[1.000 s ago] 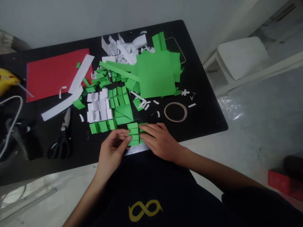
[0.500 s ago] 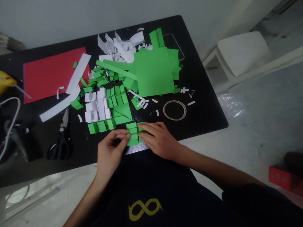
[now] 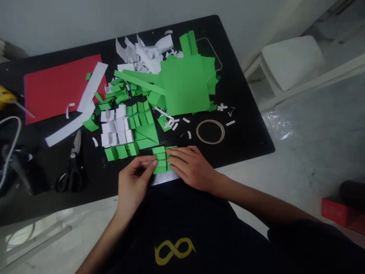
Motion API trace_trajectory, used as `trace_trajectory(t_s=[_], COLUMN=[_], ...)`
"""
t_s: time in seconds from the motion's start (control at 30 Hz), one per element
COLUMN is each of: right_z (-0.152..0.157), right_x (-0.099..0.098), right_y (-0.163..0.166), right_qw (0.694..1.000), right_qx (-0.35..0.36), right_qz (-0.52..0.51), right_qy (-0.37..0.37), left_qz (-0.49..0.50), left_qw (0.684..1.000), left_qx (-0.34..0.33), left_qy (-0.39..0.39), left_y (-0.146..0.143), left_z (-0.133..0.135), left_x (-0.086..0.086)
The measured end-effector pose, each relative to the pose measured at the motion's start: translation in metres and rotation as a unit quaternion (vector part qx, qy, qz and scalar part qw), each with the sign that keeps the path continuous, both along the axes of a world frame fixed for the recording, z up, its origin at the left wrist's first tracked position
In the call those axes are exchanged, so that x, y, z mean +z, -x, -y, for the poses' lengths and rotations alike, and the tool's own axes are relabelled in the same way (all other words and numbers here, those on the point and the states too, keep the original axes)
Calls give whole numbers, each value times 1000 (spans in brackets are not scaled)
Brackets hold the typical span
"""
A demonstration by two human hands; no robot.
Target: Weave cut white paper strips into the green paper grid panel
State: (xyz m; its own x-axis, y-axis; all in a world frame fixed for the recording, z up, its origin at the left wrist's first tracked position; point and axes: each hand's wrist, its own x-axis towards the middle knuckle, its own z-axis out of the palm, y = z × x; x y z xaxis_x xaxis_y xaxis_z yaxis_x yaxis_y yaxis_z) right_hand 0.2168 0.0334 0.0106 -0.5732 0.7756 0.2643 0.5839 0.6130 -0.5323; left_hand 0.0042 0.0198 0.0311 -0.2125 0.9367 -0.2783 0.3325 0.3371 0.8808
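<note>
A small green folded-paper piece (image 3: 160,160) lies at the table's front edge, with raised strips across it. My left hand (image 3: 136,175) pinches its left side between thumb and forefinger. Over its right side my right hand (image 3: 194,167) lies flat, fingers stretched out and covering part of the paper. Just beyond, to the left, sits a larger folded-paper panel with white folded blocks (image 3: 116,127), green folded blocks (image 3: 139,114) and a flat green corner (image 3: 146,137).
Scissors (image 3: 73,167) and a yellow glue gun (image 3: 7,96) lie left. Behind are a red sheet (image 3: 57,89), white strips (image 3: 92,87), green square sheets (image 3: 185,85) and white scraps (image 3: 151,57). A tape ring (image 3: 199,132) lies right; a white stool (image 3: 292,62) stands beyond the table (image 3: 242,125).
The view has shifted slightly. Both hands stay on the small green paper piece in nearly the same pose.
</note>
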Motion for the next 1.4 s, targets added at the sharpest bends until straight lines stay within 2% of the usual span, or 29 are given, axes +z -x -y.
trace_trajectory(t_s=[0.57,1.4], right_z=[-1,-1], right_x=[-3,-3], right_y=[-1,-1], right_qw=[999,999], right_qx=[-2,-4], right_qz=[-33,-45], right_qy=[-1,3], left_qz=[-29,-67], left_qw=[999,997], left_qx=[-33,-48], left_qy=[-7,-10], left_y=[5,3], left_z=[3,4], left_x=[-9,-7])
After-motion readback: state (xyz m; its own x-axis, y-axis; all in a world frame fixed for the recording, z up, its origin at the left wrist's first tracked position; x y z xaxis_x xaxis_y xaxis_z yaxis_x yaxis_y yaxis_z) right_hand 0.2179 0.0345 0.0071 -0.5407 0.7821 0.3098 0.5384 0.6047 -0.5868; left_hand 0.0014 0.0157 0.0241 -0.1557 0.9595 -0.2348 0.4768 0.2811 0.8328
